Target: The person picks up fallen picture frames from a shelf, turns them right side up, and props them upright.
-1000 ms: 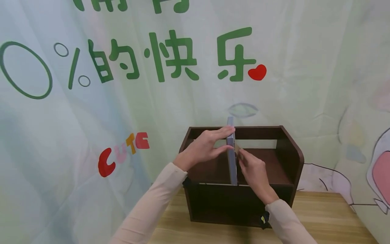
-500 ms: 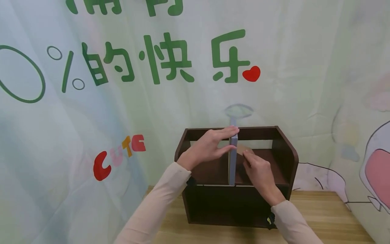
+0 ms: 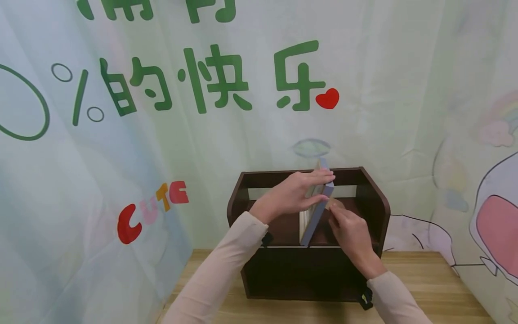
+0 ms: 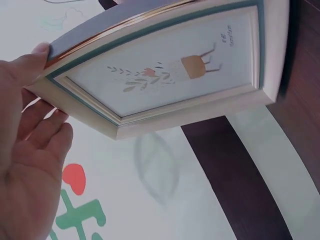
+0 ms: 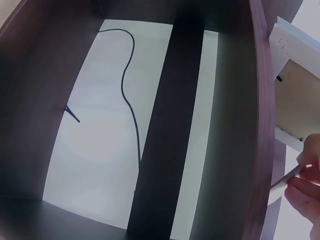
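Observation:
A picture frame (image 3: 317, 216) with a pale border stands tilted to the right on the upper shelf of a dark brown wooden rack (image 3: 376, 209). Its front, in the left wrist view, carries a plant-in-pot drawing (image 4: 185, 70) behind a teal inner line. My left hand (image 3: 293, 193) grips the frame's upper end, thumb on one side and fingers on the other. Behind the frame, my right hand (image 3: 351, 229) pinches the thin stand leg (image 5: 286, 178) at its back. The right wrist view shows part of the frame's brown backing (image 5: 300, 102).
The rack has a lower compartment (image 3: 291, 272) and stands on a wood-grain table (image 3: 429, 279). A printed curtain (image 3: 226, 139) with green characters hangs behind it and along the left. A rail (image 3: 259, 181) crosses the rack's back.
The frame has gone from nearly upright to leaning right at its top, my left hand moving with it. My right hand has shifted slightly right, still holding the stand leg. The head view has turned slightly.

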The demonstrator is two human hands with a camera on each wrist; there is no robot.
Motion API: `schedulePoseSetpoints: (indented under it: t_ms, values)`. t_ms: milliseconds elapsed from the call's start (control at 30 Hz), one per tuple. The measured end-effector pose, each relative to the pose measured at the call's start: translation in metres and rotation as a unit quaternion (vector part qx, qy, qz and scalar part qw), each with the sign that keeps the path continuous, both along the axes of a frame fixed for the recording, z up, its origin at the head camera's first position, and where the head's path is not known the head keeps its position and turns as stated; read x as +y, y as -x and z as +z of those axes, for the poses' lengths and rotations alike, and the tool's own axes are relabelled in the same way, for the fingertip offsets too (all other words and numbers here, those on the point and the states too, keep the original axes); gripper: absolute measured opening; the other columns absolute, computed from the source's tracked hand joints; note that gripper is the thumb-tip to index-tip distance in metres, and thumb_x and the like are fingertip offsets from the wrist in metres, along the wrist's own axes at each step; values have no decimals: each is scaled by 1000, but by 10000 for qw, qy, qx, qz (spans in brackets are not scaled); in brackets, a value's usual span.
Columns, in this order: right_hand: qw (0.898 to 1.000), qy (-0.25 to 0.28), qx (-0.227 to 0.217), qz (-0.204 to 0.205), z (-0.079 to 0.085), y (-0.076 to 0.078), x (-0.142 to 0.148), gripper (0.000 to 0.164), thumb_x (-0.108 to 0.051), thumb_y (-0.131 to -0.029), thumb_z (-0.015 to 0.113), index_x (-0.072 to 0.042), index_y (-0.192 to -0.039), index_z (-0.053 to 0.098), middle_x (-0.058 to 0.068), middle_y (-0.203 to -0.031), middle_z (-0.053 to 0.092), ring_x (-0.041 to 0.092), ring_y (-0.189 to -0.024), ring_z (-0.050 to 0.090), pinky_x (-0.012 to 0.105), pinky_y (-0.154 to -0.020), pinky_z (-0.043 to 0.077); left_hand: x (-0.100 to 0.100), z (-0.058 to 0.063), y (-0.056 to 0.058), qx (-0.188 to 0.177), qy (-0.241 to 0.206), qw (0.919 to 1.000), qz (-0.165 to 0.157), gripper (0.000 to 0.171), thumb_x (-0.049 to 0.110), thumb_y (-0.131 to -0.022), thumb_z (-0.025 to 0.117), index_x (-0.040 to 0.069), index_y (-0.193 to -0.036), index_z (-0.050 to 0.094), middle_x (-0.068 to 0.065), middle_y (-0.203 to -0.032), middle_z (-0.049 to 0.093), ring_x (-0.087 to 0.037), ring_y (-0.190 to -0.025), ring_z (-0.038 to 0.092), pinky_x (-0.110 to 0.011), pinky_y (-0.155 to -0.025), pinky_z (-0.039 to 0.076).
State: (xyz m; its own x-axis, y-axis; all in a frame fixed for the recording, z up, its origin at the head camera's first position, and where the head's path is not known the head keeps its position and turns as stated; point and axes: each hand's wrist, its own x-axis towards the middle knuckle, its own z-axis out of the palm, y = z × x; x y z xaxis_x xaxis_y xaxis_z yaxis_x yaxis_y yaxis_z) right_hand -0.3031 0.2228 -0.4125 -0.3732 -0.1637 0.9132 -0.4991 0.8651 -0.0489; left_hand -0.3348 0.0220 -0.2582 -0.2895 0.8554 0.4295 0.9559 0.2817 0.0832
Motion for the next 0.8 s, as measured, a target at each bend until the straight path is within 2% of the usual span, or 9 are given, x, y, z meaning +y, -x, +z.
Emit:
schedulePoseSetpoints:
  t_ms: [200, 433, 800]
  values:
    - [9999, 2, 70, -119, -7, -2, 6, 40, 11, -70, 90, 5, -107, 77, 18, -85, 78, 29, -68, 74, 42, -63, 63, 17, -2, -1, 68, 255, 9996, -35, 56, 22, -101, 72, 6, -152, 55, -9, -160, 54, -22, -153, 47, -31, -124, 39]
    - [9998, -1, 120, -172, -11, -3, 8, 36, 13, -70, 89, 5, -101, 74, 16, -79, 76, 28, -63, 70, 41, -57, 60, 28, -4, -3, -48, 410, 9991, 10, 57, 22, -102, 70, 6, -154, 53, -9, -161, 52, -22, -155, 44, -33, -126, 38]
    - [9996, 89, 73, -253, -14, -3, 9, 38, 12, -71, 89, 8, -106, 76, 21, -88, 79, 32, -71, 75, 44, -62, 63, 30, -5, -5, -147, 467, 9988, 62, 58, 22, -102, 70, 7, -155, 52, -7, -163, 50, -21, -157, 41, -33, -127, 35]
